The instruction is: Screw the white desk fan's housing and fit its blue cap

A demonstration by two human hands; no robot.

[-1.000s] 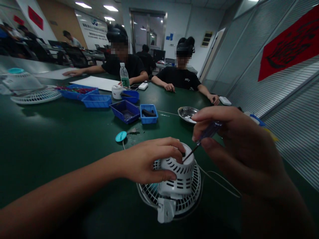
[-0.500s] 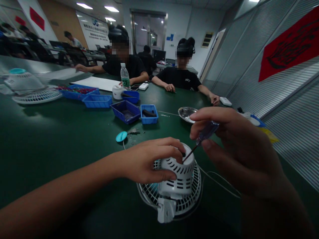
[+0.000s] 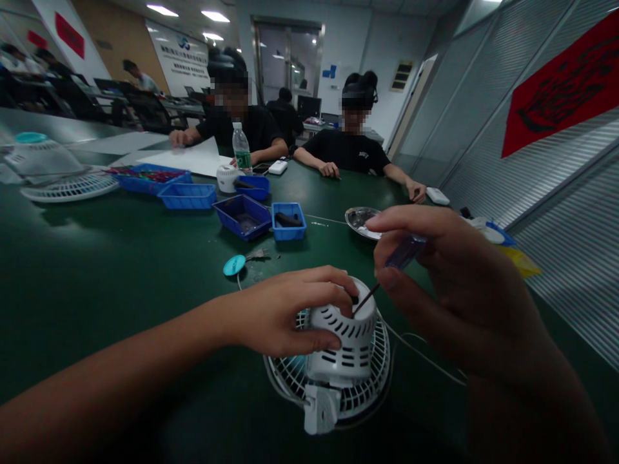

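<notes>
A small white fan [image 3: 345, 348] lies face down on the green table [image 3: 120, 258], its slotted motor housing pointing up. My left hand [image 3: 285, 312] is wrapped round that housing from the left. My right hand [image 3: 449, 283] pinches a screwdriver [image 3: 399, 258] with a clear blue handle. Its thin shaft slants down and left, and the tip sits in the top of the housing. The fan's white cord [image 3: 425, 354] trails off to the right under my right hand.
Several blue bins [image 3: 244, 216] stand mid-table, with a teal disc [image 3: 235, 265] and a metal dish [image 3: 362, 220] nearby. Another fan grille [image 3: 68, 183] lies far left. Two people sit across the table by a water bottle [image 3: 241, 148] and white paper [image 3: 188, 161].
My right hand has shifted slightly on the screwdriver handle, as in a turn. My left hand and the fan have not moved. The person opposite drew an arm in over the paper.
</notes>
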